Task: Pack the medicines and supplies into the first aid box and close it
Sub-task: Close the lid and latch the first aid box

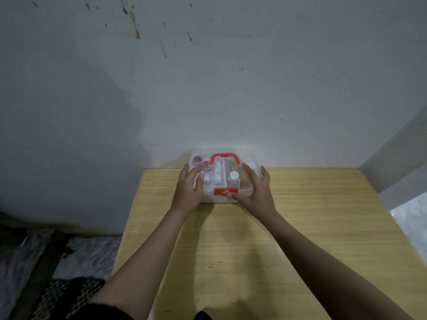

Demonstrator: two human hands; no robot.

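Observation:
The clear plastic first aid box (pixel 233 162) stands at the far edge of the wooden table, its transparent lid down over the contents. A red handle (pixel 224 156) lies on the lid and a red latch with a white cross (pixel 225 191) sits at the front. Through the lid I see pink-capped bottles (pixel 200 162), a white roll (pixel 217 173) and a white bottle (pixel 233 176). My left hand (pixel 189 189) rests flat on the lid's left side. My right hand (pixel 255 188) lies on the right side, its thumb touching the latch.
The light wooden table (pixel 265 239) stretches toward me with bare surface around the box. A grey wall (pixel 208 88) rises right behind the box. A patterned floor and a dark woven mat (pixel 69 294) lie below on the left.

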